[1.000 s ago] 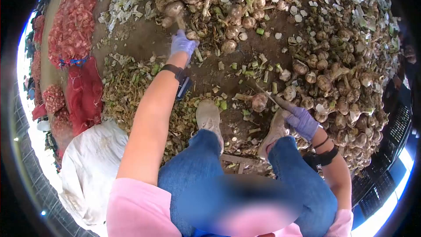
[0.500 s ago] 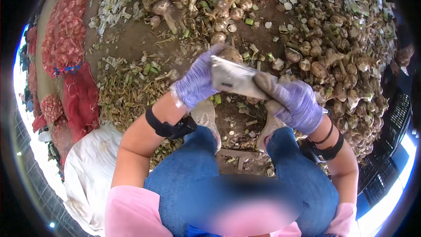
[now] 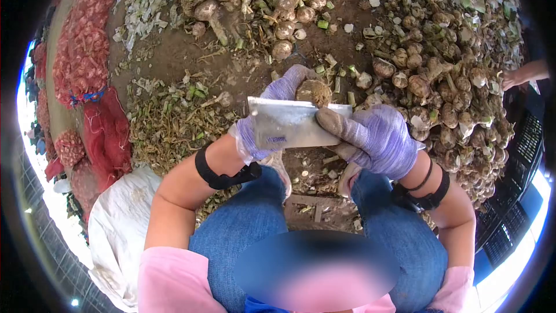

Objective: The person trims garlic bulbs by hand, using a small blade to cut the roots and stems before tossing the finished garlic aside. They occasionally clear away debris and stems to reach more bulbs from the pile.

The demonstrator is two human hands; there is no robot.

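My right hand (image 3: 376, 139), in a purple knit glove with soiled fingertips, grips a wide metal cleaver (image 3: 292, 124). The blade lies across the front of my left hand (image 3: 284, 88), also gloved in purple. In my left hand is a garlic bulb (image 3: 314, 91), its root side showing just above the blade's upper edge. The blade covers much of the left fingers. Whether the edge touches the bulb I cannot make out.
Garlic heaps (image 3: 425, 81) lie at the right and top. Trimmings (image 3: 168, 119) cover the ground at the left, near red mesh sacks (image 3: 81, 52) and a white sack (image 3: 124, 220). Black crates (image 3: 509, 220) stand at the right. Another person's hand (image 3: 524, 74) shows at the right edge.
The blade has levelled out and shifted left and down, and the bulb shows more clearly. My right hand has moved slightly down and left. Another person's forearm has come in at the right.
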